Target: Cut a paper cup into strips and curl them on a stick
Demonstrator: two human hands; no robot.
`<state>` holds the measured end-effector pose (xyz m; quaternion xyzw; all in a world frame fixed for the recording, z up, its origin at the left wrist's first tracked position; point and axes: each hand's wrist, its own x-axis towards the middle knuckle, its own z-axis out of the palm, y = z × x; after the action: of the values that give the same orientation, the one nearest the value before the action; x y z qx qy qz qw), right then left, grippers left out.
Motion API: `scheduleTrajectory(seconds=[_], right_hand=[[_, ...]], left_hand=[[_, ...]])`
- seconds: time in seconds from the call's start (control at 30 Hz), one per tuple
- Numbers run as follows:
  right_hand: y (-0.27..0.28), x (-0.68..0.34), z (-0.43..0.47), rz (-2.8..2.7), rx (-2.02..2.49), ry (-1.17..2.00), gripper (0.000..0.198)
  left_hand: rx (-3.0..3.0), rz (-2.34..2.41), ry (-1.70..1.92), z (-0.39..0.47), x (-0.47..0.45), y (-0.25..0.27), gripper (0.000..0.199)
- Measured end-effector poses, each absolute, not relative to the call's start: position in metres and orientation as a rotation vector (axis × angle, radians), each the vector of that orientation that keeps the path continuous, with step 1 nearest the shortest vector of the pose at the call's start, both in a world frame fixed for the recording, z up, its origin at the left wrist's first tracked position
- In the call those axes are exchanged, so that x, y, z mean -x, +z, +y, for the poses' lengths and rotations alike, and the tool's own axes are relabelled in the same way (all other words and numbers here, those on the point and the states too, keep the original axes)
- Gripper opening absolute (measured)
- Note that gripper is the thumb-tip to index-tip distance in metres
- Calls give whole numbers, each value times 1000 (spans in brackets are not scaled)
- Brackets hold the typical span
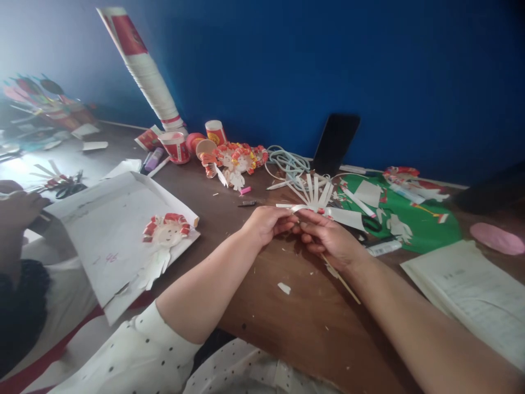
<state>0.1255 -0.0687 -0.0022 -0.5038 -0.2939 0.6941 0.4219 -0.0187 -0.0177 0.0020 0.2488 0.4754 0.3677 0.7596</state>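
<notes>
My left hand [270,223] is closed, its fingertips pinching one bent white strip of a paper cup cut into strips [314,191]. The other strips fan out away from me. My right hand [328,236] is also closed on this cut cup, at its near side, with the fingertips of both hands almost meeting. From beneath the right hand a thin wooden stick [344,285] slants toward me; whether the hand grips it is hidden. To the left, a finished-looking paper figure with red and white curls [168,232] lies on a large white envelope [118,219].
Behind stand a tall leaning stack of paper cups [147,76], a phone [335,142] against the blue wall and a coiled cable [287,164]. Several curled figures [238,161] lie nearby. Right are a green sheet [435,230], scissors [371,223] and papers [471,290]. Another person's hand [20,208] is left.
</notes>
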Motion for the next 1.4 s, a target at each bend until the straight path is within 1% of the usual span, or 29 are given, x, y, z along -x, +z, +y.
scheduleTrajectory(seconds=[0.37, 0.6, 0.97, 1.13, 1.3, 1.4], right_hand=[[-1, -128, -68, -832, 1364, 1683, 35], [0, -129, -69, -832, 1380, 1666, 37], [-1, -130, -70, -863, 1381, 1667, 42], [2, -128, -70, -851, 1389, 1661, 41], [4, -127, -71, -847, 1405, 1637, 45], [4, -127, -71, -869, 1408, 1636, 43]], left_hand=[[-495, 913, 753, -15, 24, 0, 13], [-526, 877, 714, -14, 28, 4, 20], [-617, 932, 728, -14, 28, -3, 17], [-655, 956, 735, -14, 27, -4, 14], [-663, 942, 736, -15, 27, -3, 15], [-657, 934, 740, -14, 27, -4, 13]])
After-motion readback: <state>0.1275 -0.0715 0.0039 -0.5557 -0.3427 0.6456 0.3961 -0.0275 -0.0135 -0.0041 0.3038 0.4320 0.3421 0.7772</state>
